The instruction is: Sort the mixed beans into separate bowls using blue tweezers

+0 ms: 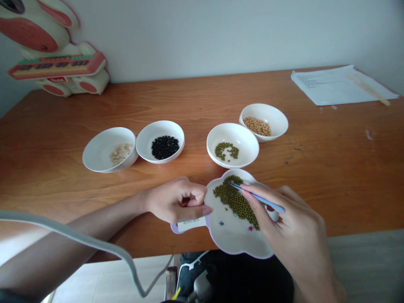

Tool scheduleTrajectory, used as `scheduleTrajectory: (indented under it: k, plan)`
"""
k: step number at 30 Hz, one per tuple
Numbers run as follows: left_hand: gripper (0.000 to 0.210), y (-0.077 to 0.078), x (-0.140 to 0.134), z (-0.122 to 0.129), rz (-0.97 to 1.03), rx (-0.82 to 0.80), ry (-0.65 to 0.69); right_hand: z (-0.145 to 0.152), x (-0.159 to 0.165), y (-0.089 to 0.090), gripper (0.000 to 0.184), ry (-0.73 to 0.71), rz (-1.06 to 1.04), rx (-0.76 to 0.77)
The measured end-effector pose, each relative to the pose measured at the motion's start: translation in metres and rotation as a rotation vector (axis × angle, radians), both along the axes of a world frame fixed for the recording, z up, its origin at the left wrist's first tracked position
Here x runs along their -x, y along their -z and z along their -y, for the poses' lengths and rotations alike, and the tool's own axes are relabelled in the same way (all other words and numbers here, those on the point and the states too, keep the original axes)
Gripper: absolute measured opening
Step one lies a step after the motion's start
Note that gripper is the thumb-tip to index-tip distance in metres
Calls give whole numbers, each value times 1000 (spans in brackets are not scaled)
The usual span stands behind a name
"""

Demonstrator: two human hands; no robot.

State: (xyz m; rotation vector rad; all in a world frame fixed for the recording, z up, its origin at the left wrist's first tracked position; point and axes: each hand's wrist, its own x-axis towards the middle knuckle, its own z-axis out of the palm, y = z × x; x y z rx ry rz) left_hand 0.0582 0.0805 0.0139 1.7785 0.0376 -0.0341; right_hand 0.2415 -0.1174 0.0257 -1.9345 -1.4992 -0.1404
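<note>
My right hand (293, 227) pinches blue tweezers (265, 202), whose tips reach into a heap of mung beans (235, 200). Those beans lie on a flower-shaped white plate (221, 240) with a lilac rim and a labelled handle. At the plate's left side my left hand (179, 200) is closed over the handle and rim, thumb on the edge. Just behind the plate, a white bowl (217, 141) holds a few mung beans (226, 150).
Yellow soybeans fill part of a bowl (277, 122) at back right. Left of centre are a bowl (143, 143) of black beans and a bowl (97, 151) of pale flakes. A rabbit toy (57, 67), papers (341, 86) and a grey cable (78, 235) also show.
</note>
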Motion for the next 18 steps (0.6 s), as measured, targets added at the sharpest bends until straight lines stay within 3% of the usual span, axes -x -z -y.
scheduleTrajectory:
  k: [6, 12, 18]
  plan:
    - [43, 0, 0, 0, -4, 11, 1, 8, 2, -9, 20, 92, -84, -61]
    - [43, 2, 1, 0, -10, 0, 0, -2, 2, -17, 25, 269, -60, -206]
    - [43, 0, 0, 0, 0, -3, -5, 1, 2, -14, 23, 201, -49, -160]
